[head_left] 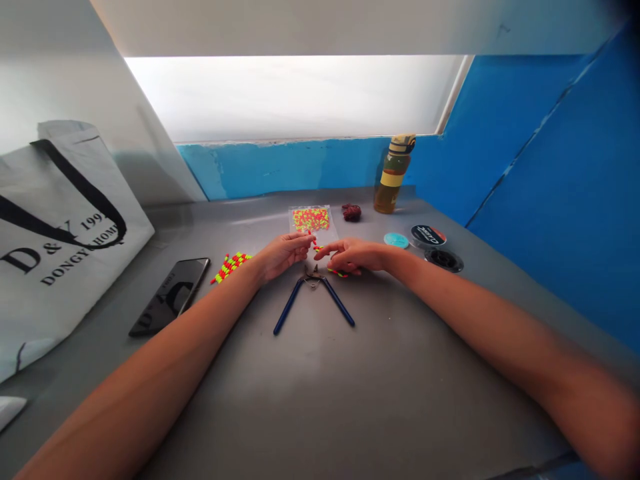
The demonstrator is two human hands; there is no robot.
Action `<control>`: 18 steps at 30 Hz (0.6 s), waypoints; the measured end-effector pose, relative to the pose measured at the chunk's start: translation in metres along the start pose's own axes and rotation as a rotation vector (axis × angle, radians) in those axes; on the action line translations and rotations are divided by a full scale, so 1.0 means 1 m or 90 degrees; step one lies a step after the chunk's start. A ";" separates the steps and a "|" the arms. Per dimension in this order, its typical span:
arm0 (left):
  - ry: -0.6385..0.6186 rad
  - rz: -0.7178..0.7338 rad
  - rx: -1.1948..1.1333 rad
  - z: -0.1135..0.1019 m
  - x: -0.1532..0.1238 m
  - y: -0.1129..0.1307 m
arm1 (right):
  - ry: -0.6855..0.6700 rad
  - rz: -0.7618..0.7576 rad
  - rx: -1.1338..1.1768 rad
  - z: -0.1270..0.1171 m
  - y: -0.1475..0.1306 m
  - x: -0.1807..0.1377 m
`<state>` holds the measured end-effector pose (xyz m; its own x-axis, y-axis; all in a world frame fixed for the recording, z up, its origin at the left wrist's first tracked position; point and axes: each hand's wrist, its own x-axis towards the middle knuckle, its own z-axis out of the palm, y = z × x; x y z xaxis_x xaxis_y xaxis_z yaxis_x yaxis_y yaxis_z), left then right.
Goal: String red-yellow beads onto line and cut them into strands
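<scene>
Left hand: the left hand (pixel 283 252) is raised over the packet's lower edge, its fingertips (pixel 309 237) pinched nearly shut; a small red-and-yellow piece (pixel 311 239) appears to be held there.
Right hand: the right hand (pixel 353 255) is extended toward the left, its fingers partly curled. Whether anything is gripped cannot be told; a striped strand (pixel 337 272) is seen beneath them.
Beads: neon yellow-and-red beads are kept in a clear plastic packet (pixel 311 220), which lies just ahead of the hands. A row of striped beads (pixel 230 267) is laid on the steel-grey bench (pixel 350 387), left of the left hand.
Progress: the packet is seen well filled; one row is set out, and further pieces are in hand.
Tools: blue-handled pliers (pixel 289 307) are left open just below the hands.
Rest: a smartphone (pixel 170 297) and a white tote bag (pixel 60 247) are placed at left. A water bottle (pixel 394 175), a dark red lump (pixel 351 212), a pale blue disc (pixel 397 240), and two dark spools (pixel 429 235) (pixel 444 261) are placed at right.
</scene>
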<state>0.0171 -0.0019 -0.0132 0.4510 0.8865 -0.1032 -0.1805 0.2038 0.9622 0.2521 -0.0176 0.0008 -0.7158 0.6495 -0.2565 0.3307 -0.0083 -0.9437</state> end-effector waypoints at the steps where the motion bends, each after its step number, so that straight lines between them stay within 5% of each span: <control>1: 0.003 -0.001 0.016 0.001 0.000 0.000 | 0.009 -0.003 0.029 0.001 -0.001 0.000; 10: 0.004 0.029 0.207 0.014 -0.007 0.003 | 0.105 0.012 0.115 0.008 0.003 0.008; 18: -0.018 0.038 0.203 0.015 -0.007 0.002 | 0.091 0.007 0.136 0.006 0.001 0.007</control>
<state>0.0269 -0.0140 -0.0068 0.4735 0.8798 -0.0421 0.0737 0.0081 0.9972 0.2438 -0.0172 -0.0027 -0.6134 0.7495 -0.2490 0.1896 -0.1663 -0.9677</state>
